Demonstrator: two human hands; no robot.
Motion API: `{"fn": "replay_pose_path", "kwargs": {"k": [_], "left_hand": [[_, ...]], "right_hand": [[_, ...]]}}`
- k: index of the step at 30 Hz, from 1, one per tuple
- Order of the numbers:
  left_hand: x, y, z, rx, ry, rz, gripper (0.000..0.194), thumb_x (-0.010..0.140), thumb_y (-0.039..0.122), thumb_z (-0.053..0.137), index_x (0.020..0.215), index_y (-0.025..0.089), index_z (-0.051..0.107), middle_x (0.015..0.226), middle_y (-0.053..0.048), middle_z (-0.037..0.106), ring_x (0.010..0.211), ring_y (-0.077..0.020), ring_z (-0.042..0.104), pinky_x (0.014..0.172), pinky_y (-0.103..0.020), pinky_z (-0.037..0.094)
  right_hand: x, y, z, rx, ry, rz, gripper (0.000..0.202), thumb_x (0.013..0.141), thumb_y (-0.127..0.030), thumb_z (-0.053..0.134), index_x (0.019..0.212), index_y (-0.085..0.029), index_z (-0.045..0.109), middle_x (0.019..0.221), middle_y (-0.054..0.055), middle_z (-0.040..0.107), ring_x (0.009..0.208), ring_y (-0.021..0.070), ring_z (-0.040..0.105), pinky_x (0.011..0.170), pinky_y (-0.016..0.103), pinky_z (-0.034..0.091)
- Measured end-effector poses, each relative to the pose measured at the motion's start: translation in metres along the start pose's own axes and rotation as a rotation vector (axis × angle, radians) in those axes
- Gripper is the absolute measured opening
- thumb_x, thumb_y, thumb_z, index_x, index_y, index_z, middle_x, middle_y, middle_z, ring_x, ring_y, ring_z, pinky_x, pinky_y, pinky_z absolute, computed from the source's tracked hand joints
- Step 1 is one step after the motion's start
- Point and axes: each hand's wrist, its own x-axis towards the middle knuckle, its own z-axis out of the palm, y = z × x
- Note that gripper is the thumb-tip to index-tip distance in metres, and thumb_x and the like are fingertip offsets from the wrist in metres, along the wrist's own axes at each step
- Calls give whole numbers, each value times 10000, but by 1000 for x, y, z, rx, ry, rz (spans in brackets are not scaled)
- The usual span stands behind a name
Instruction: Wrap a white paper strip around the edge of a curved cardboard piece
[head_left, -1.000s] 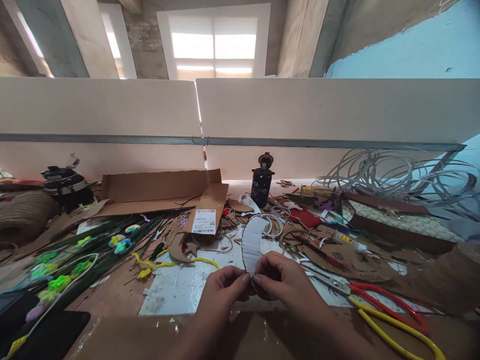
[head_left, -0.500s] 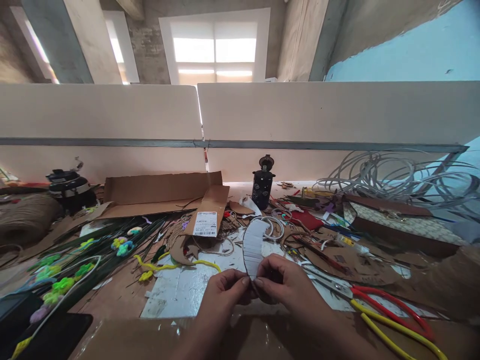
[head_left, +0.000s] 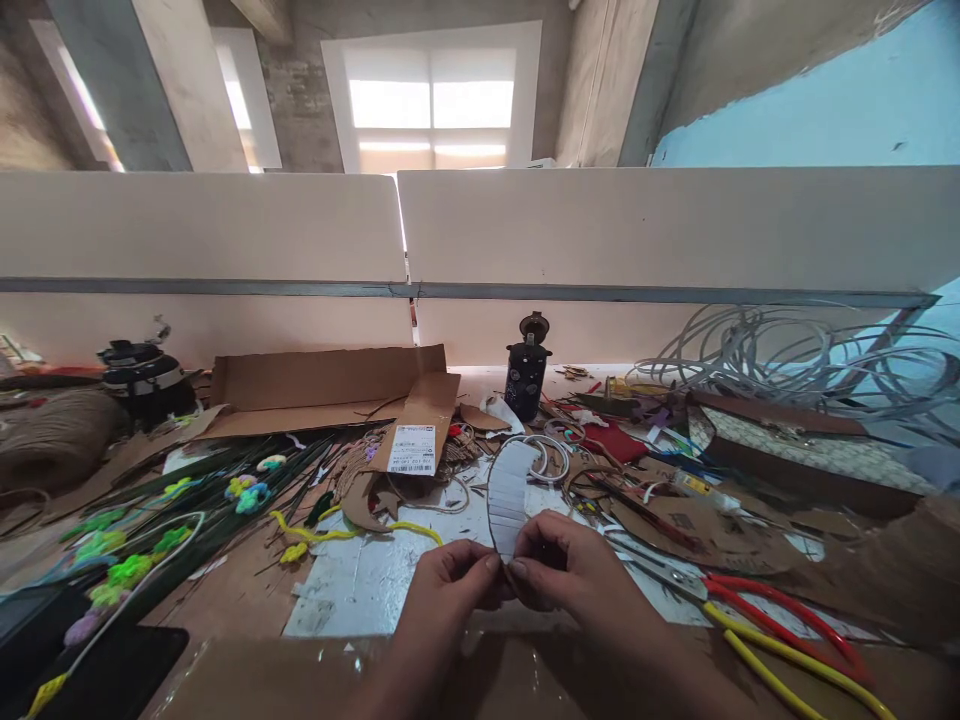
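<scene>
Curved white piece [head_left: 508, 490], one: crescent-like, its face marked with crosswise lines, dark along the left edge; held above the tabletop [head_left: 234, 600], rising from the fingertips of both hands.
Left hand [head_left: 459, 583], one: grip pinched, thumb and fingers on the piece's lower end.
Right hand [head_left: 564, 563], one: grip likewise pinched at that end, just beside the left.
Scissors [head_left: 684, 580], one pair: red and yellow handles, lying right of the right hand.
White rings [head_left: 556, 460], looped, behind the piece.
Black bottle [head_left: 524, 385], one: upright, lid raised, farther back.
Cardboard box [head_left: 322, 372], one: open, left of the bottle.
Yellow fuzzy strand [head_left: 330, 535], left of the piece.
</scene>
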Motion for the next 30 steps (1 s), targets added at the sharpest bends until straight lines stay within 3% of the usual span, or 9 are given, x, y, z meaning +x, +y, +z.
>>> {"fn": "replay_pose_path", "kwargs": {"k": [7, 24, 30], "left_hand": [[-2, 0, 3, -65, 12, -9, 196, 700, 329, 758, 660, 141, 720, 595, -38, 635, 565, -138, 539, 565, -244, 389], [-2, 4, 1, 17, -2, 17, 192, 687, 311, 743, 616, 136, 710, 562, -38, 629, 557, -141, 537, 570, -250, 378], [1, -12, 5, -15, 25, -19, 205, 669, 332, 783, 628, 142, 718, 590, -38, 640, 575, -148, 539, 556, -244, 369]], "right_hand": [[2, 3, 0, 10, -2, 12, 89, 741, -251, 629, 718, -194, 564, 611, -16, 597, 564, 143, 547, 524, 243, 391], [4, 11, 1, 6, -21, -3, 76, 762, -253, 629, 762, -186, 592, 634, -20, 591, 581, 134, 547, 539, 227, 402], [5, 21, 5, -6, 10, 32, 98, 764, -250, 635, 721, -181, 580, 660, -12, 588, 632, 136, 543, 561, 215, 393]]}}
